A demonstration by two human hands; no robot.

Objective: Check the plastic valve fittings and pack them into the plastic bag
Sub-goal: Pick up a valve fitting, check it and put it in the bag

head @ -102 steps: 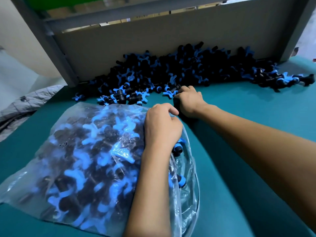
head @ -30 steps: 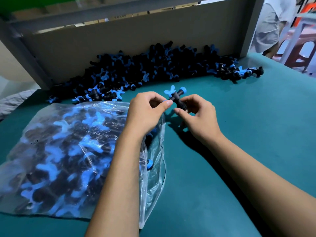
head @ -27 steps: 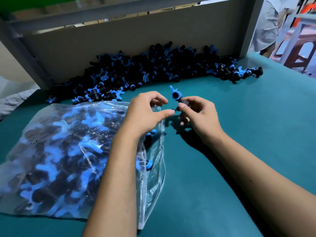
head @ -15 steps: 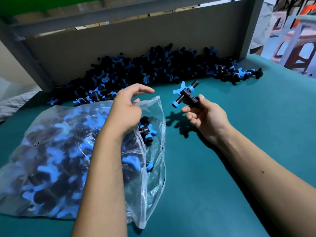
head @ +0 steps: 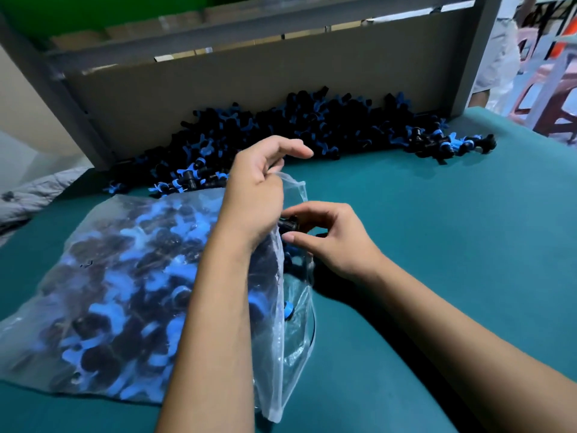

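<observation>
The upper edge of the plastic bag is pinched and lifted by the left hand. A black fitting is gripped in the curled fingers of the right hand at the bag's mouth, just beside the left hand. Beyond both hands, a heap of fittings is piled on the table.

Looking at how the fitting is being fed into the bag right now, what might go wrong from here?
The left hand lifts only the upper edge of the plastic bag, so the opening could sag shut before the right hand releases the valve fitting.

The bag looks nearly full and its mouth lies open on the table, so packed fittings near the mouth could roll out.
</observation>
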